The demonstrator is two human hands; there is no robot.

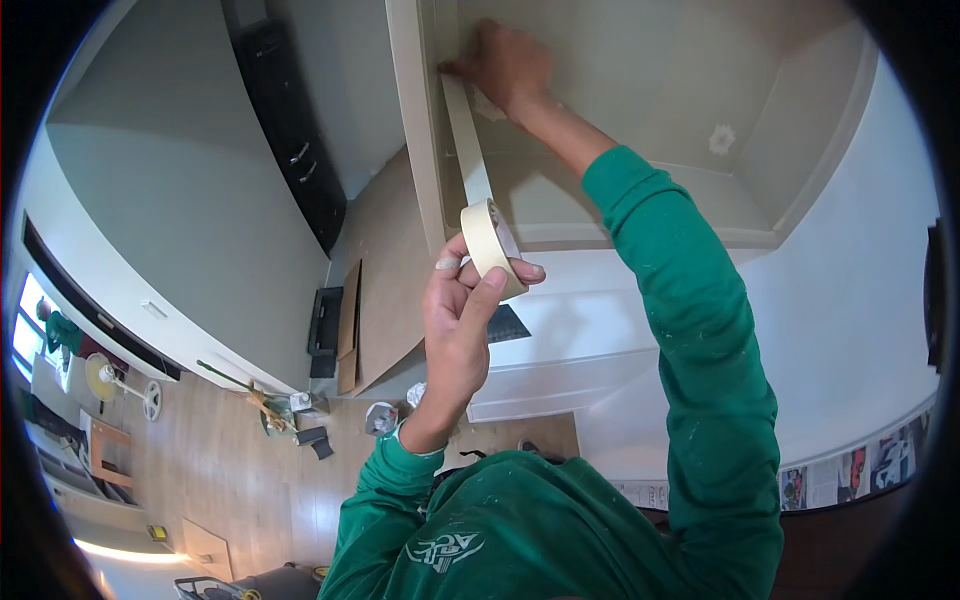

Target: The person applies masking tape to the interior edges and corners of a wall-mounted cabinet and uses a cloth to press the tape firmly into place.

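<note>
A roll of cream masking tape [484, 240] is gripped by my left hand [458, 315], its fingers through the core and the thumb against the outside. From the roll a pulled-out strip of tape [464, 135] runs upward along the inner left side of a beige wall recess [620, 120]. At the strip's far end is my right hand [510, 68], its fingers curled and the thumb side on the tape by the recess's left edge. Part of its grip is hidden behind the back of the hand.
Pale filler patches, one a round patch [721, 139], mark the recess's back wall. A dark door [290, 140] stands to the left. Below are a flat cardboard piece [349, 330], a white fan [110, 378] and items on the wooden floor [270, 490]. Another person [62, 330] is far left.
</note>
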